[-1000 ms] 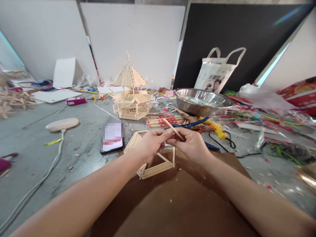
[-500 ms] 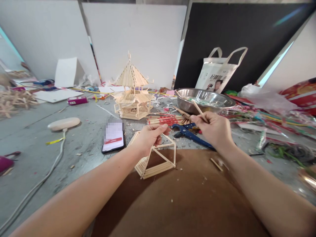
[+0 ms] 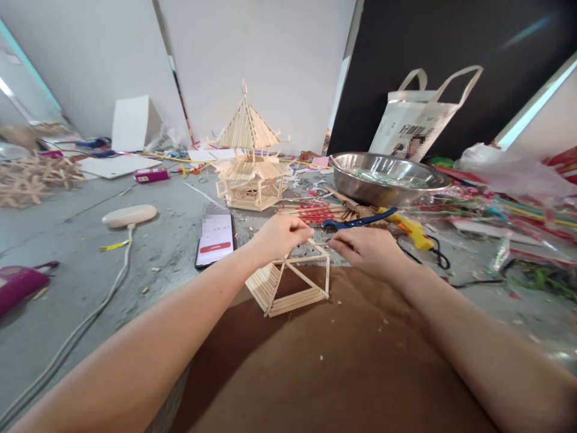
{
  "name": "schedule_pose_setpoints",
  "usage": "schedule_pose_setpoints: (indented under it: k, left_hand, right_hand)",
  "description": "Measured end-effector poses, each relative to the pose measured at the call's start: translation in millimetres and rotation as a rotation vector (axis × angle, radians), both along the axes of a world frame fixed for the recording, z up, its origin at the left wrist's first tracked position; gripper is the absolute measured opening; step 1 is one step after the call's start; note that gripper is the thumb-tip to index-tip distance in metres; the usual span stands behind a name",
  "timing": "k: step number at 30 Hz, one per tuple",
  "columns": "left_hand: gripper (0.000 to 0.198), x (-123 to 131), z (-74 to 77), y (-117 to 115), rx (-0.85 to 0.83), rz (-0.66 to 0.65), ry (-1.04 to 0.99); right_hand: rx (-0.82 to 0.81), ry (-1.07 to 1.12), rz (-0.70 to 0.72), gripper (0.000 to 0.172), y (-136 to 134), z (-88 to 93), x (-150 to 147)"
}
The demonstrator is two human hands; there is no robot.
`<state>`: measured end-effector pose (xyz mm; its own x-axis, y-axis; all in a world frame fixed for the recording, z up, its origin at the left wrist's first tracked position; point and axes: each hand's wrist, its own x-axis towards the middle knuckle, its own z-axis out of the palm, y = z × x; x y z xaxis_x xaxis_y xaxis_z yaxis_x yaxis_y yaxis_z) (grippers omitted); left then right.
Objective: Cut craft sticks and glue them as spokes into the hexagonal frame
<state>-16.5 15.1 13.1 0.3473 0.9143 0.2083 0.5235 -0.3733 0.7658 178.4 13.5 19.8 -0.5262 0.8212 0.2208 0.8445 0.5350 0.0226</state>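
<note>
A pale wooden stick frame (image 3: 297, 302) with some sides filled by sticks rests near the top edge of the brown board. Over its far side is my left hand (image 3: 282, 239), fingers pinched together; what they hold, if anything, is too small to name. My right hand (image 3: 367, 248) is just right of the frame's far corner, its fingers also closed, with a thin stick end seeming to show at the tips. The two hands are a short gap apart. Blue pliers (image 3: 358, 220) lie just beyond my right hand.
A stick pagoda (image 3: 250, 126) stands behind, with red-tipped sticks (image 3: 311, 211) beside it. Around are a phone (image 3: 216, 243), steel bowl (image 3: 387, 180), yellow-handled tool (image 3: 412, 231), white glue-like device (image 3: 129, 216) with cable, purple object (image 3: 20, 287) and tote bag (image 3: 415, 126).
My right hand has moved left and down, close to my left hand, and its stick no longer points up. The view has shifted slightly, and the yellow-handled tool now shows.
</note>
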Motion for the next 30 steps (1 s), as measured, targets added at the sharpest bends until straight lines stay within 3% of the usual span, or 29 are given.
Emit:
schedule_pose_setpoints:
  k: [2,4,10,14,19,30]
  left_hand:
    - [0.027,-1,3.4,-3,-0.072,-0.184,0.156]
    - [0.022,-1,4.9,-6,-0.077,-0.277,0.24]
    - [0.017,-1,3.9,-5,-0.103,-0.308,0.352]
    - [0.015,-4,3.1,-4,-0.162,-0.411,0.422]
    - [0.017,-6,2.1,-3,-0.204,-0.448,0.503]
    - [0.019,-3,-5.8,0,-0.238,-0.533,0.51]
  right_hand:
    - [-0.056,0.042,0.118,0.033,-5,-3.9,-7]
    - [-0.114,0.085,0.187,0.031,-8,-7.0,-11]
    - [-0.289,0.156,0.262,0.021,-7,-7.1,-13]
    - [-0.507,0.198,0.254,0.018,-5,0.5,-10]
    - [-0.818,0.256,0.215,0.017,-4,3.8,-4]
    - [-0.861,0.319,0.212,0.017,1,-11.0,-3]
